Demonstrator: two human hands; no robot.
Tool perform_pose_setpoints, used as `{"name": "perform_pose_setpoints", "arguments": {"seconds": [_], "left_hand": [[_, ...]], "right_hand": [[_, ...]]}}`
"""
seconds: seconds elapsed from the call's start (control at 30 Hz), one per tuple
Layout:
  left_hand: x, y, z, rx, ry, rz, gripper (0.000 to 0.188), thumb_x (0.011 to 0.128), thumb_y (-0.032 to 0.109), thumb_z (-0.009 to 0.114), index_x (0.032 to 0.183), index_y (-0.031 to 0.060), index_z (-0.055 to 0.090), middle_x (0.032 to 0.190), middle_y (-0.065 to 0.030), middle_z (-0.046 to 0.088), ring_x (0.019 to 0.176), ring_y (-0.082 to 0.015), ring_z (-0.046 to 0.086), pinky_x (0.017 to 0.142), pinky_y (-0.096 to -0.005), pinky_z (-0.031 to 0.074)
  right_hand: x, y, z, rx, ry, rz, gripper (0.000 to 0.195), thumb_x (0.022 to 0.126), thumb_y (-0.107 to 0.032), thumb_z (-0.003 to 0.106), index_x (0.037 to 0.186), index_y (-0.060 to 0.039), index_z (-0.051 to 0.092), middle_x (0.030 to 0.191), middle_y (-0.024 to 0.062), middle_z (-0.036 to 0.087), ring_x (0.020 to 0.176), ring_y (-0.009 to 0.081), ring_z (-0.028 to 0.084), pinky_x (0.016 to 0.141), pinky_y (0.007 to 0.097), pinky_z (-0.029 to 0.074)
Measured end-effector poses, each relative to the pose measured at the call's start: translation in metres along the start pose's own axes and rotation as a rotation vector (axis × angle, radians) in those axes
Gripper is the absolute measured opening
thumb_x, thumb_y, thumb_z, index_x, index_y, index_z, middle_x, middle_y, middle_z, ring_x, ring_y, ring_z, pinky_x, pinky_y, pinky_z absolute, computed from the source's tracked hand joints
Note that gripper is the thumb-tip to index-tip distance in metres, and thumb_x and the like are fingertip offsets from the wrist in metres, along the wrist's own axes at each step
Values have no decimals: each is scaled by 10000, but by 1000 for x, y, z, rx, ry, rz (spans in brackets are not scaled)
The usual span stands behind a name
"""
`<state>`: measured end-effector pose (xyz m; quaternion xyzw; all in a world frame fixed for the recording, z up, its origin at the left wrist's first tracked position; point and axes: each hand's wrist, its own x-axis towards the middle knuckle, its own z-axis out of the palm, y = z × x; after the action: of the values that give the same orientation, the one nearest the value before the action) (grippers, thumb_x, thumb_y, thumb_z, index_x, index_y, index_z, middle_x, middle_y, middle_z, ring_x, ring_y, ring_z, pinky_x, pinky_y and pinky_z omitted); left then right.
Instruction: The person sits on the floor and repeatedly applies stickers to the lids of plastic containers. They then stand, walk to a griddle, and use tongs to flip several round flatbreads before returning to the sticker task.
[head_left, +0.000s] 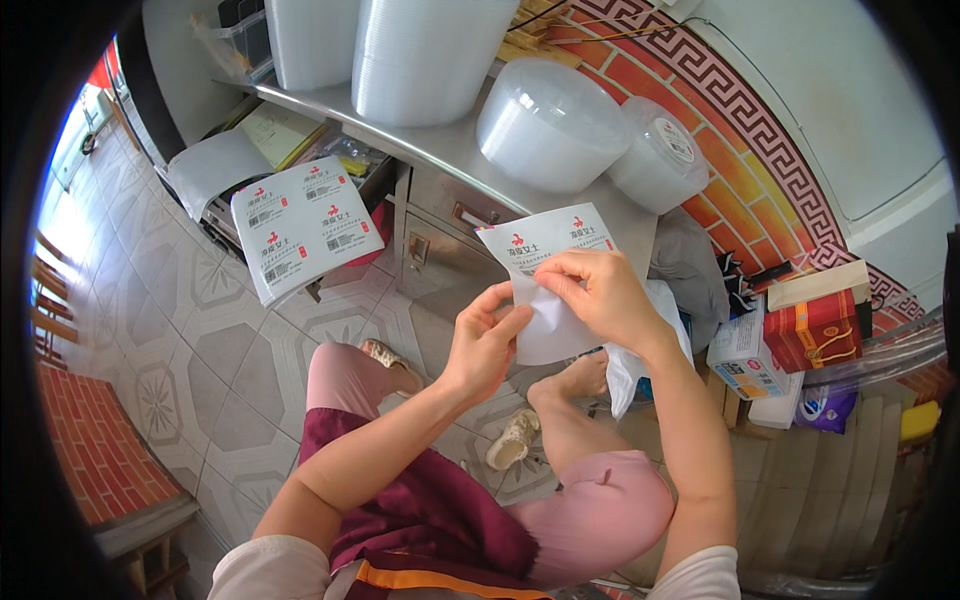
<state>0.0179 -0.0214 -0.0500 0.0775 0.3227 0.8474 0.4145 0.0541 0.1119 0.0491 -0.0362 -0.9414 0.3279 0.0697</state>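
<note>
Before me both hands hold a sheet of printed labels (557, 225); its lower part is blank and creased. My left hand (487, 337) pinches the sheet's left side between thumb and fingers. At the sheet's middle, my right hand (600, 289) grips with thumb and forefinger, just under the printed rows. A stack of similar label sheets (304, 225) lies at the left, over an open drawer. Nested clear round plastic lids or bowls (551, 127) stand on the steel counter, with a smaller stack (660, 154) bearing a round label beside them.
Tall stacks of clear plastic containers (427, 60) stand along the steel counter (450, 150). Below are steel drawers (431, 262). Right of my arms sit a red gift box (814, 330), a white carton (750, 360) and a purple packet (825, 409). A shoe (514, 439) lies on the tiled floor.
</note>
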Motion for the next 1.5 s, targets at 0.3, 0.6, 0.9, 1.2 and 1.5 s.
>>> {"name": "perform_pose_setpoints", "arguments": {"seconds": [0.3,0.6,0.9,1.2,1.5], "left_hand": [[-2,-7,-1,-157,41,23,318,845,-2,470,1159,3,419,969,-113,593,865,-163,587,766,-297,490],[-3,-1,-6,-118,33,-71,214,874,73,462,1079,21,491,949,-54,588,831,-123,579,719,-303,504],[-1,-5,-7,-215,-7,-116,224,903,180,435,1098,77,475,1009,-39,566,909,-153,573,768,-366,509],[-10,14,7,-247,-59,-347,382,926,319,339,1251,125,293,1206,-80,419,1066,-257,487,768,-484,501],[-9,8,9,-131,-38,-343,375,875,186,492,1194,42,356,1155,-91,463,1011,-213,518,716,-359,542]], "right_hand": [[25,17,-51,363,116,395,129,841,-141,523,834,-23,573,701,-9,536,612,56,504,527,198,464],[82,15,-103,-174,721,-173,103,831,-114,527,870,-31,574,660,86,583,582,144,569,539,284,456],[122,35,-60,-419,561,-306,79,838,-119,506,821,-42,517,648,152,576,577,315,569,498,389,424],[121,38,-58,-602,514,-418,94,833,-116,508,796,-33,489,658,131,597,586,302,583,490,381,451],[117,30,-68,-637,558,-428,85,833,-122,506,809,-41,493,662,138,595,587,296,588,486,377,456]]}}
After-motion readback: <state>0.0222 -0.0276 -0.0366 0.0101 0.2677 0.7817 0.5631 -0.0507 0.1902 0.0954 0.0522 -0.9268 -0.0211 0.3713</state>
